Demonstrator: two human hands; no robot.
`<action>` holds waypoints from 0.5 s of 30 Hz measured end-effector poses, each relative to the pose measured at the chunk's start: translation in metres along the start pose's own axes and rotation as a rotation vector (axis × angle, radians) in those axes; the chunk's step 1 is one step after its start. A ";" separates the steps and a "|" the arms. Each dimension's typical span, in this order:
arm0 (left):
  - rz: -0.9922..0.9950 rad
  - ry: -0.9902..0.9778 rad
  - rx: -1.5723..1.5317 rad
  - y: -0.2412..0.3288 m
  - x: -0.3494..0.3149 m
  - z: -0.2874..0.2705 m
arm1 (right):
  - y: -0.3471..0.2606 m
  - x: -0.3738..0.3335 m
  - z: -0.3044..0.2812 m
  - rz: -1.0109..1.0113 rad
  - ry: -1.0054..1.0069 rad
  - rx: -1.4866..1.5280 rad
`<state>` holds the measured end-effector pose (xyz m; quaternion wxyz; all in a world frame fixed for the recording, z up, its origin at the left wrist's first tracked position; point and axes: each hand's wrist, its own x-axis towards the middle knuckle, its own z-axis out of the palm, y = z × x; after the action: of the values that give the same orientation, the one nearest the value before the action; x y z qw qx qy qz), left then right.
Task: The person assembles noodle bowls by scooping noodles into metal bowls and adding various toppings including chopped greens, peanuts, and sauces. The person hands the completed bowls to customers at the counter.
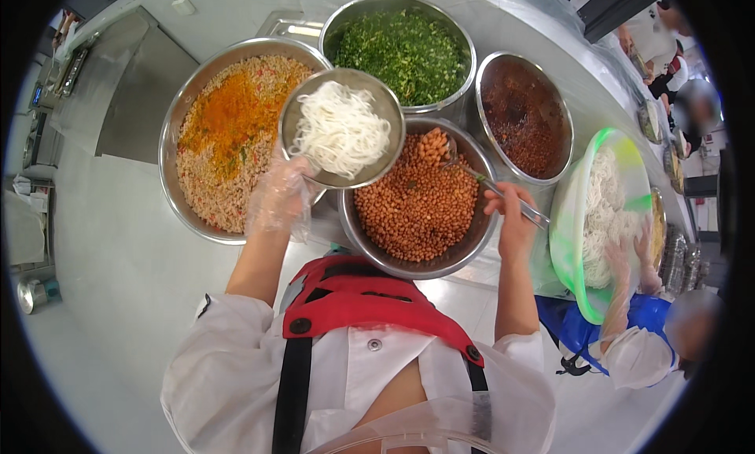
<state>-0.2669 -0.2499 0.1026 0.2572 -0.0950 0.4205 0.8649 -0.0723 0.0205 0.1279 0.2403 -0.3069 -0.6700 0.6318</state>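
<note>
The left hand [277,196], in a thin clear plastic glove, grips the near rim of a small steel bowl [343,127] and holds it level above the counter [118,241], over the gap between two larger bowls. The small bowl is round, shiny and shallow, and carries a heap of white noodles [340,135] piled toward its middle.

The right hand [513,218], bare, is clenched around the handle of a metal spoon [480,179]. The spoon's long axis runs on a slant from the hand up and to the left, its scoop end pointing toward the far edge of the counter and resting in the peanuts [417,202]. These brown peanuts fill a wide steel bowl [472,245] just in front of the person, at the near edge of the counter.

To the left of it stands a large steel bowl [177,123] of pale minced mix dusted with orange powder. At the far edge sits a bowl of chopped green herbs [405,49], and to its right a bowl of dark red chilli sauce [523,112].

At the right end of the counter another person's gloved hands [629,269] tilt a translucent green-rimmed bowl [578,218] of white noodles
</note>
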 end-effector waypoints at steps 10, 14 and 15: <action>-0.147 -0.062 -0.017 -0.039 0.016 0.029 | -0.026 -0.007 0.041 -1.271 -0.342 -0.770; -0.139 -0.097 -0.027 -0.043 0.023 0.020 | -0.035 0.008 0.044 -1.369 -0.340 -0.771; -0.135 -0.080 -0.037 -0.041 0.021 0.022 | -0.036 0.014 0.045 -1.405 -0.329 -0.764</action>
<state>-0.2622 -0.2040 0.0806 0.3300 -0.0931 0.3865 0.8562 -0.1174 -0.0016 0.1587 0.3578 0.2208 -0.9019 0.0986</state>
